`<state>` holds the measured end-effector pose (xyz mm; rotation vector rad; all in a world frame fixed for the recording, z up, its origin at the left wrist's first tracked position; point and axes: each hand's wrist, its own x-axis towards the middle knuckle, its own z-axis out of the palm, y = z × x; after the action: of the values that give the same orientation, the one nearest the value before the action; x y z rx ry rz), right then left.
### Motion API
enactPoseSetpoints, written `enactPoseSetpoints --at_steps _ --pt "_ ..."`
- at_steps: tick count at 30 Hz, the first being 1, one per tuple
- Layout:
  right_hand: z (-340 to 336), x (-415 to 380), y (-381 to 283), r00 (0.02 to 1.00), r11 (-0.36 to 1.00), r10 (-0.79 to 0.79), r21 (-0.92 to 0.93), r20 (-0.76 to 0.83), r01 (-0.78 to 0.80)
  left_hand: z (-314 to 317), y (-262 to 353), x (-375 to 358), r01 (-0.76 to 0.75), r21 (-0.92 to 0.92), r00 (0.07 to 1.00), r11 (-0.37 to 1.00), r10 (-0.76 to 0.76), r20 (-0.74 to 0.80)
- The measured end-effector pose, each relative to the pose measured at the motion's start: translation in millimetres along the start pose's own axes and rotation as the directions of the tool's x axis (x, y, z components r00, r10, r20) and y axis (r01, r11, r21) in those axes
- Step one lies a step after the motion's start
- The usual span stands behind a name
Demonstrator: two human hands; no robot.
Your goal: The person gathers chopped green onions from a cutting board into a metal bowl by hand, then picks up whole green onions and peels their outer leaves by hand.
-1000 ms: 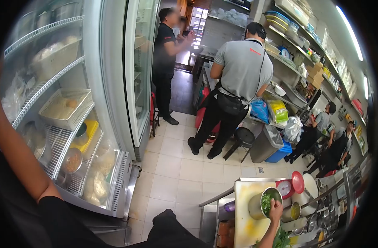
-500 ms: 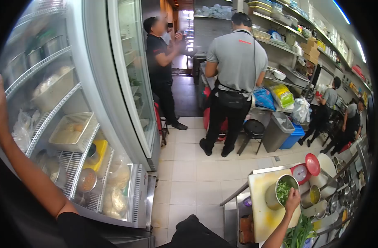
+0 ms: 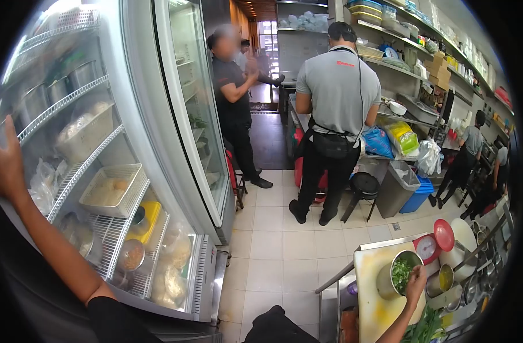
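Observation:
My left hand [image 3: 5, 163] is at the far left, at the edge of an upright fridge, and appears to grip its door; one digit points up and the other fingers are mostly cut off. Inside the fridge [image 3: 115, 74], wire shelves hold a white basket [image 3: 114, 188], a yellow tray [image 3: 150, 222], metal containers and bagged food. On the right, my right hand [image 3: 415, 284] is closed on the near rim of a metal pot [image 3: 389, 280] of chopped greens [image 3: 401, 274]. The pot tilts on a stained white cutting board [image 3: 373, 311].
Leafy greens [image 3: 424, 327] lie beside the board. A red scale [image 3: 427, 248] and several metal pots stand behind it. A person in grey [image 3: 338, 91] has their back to me; another in black [image 3: 233, 97] stands near the second fridge. A stool [image 3: 364, 186] and bins [image 3: 397, 191] are beyond.
My view has swung slightly left, so the scene sits further right and lower. My right hand stays at the pot's rim and my left at the fridge.

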<state>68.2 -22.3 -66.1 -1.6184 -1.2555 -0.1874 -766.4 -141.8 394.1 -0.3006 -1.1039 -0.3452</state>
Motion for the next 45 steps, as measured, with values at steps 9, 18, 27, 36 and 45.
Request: enactPoseSetpoints --at_steps 9,18,27,36,45 --pt "12.1 -13.0 71.8 0.988 0.978 0.149 0.138 0.041 -0.154 11.3 -10.4 -3.4 -0.015 -0.121 1.000 0.993 0.015 0.003" --pt "3.3 -5.9 10.3 0.988 0.986 0.156 -0.056 0.021 -0.155 -39.6 39.9 12.8 0.164 0.069 0.986 0.984 -0.165 0.000" --pt "4.8 -5.4 2.3 0.973 0.959 0.189 -0.238 0.134 -0.153 -33.5 32.3 3.8 0.119 -0.004 0.992 0.993 -0.119 -0.030" --pt "-0.4 -3.5 -9.8 0.962 0.937 0.249 -0.277 0.108 -0.212 -9.4 26.1 -14.4 0.081 -0.029 0.997 0.996 -0.081 -0.002" --pt "6.0 -3.7 -7.0 0.950 0.927 0.278 -0.301 0.143 -0.226 -16.2 18.1 -14.4 0.086 0.028 0.996 0.996 -0.085 -0.026"
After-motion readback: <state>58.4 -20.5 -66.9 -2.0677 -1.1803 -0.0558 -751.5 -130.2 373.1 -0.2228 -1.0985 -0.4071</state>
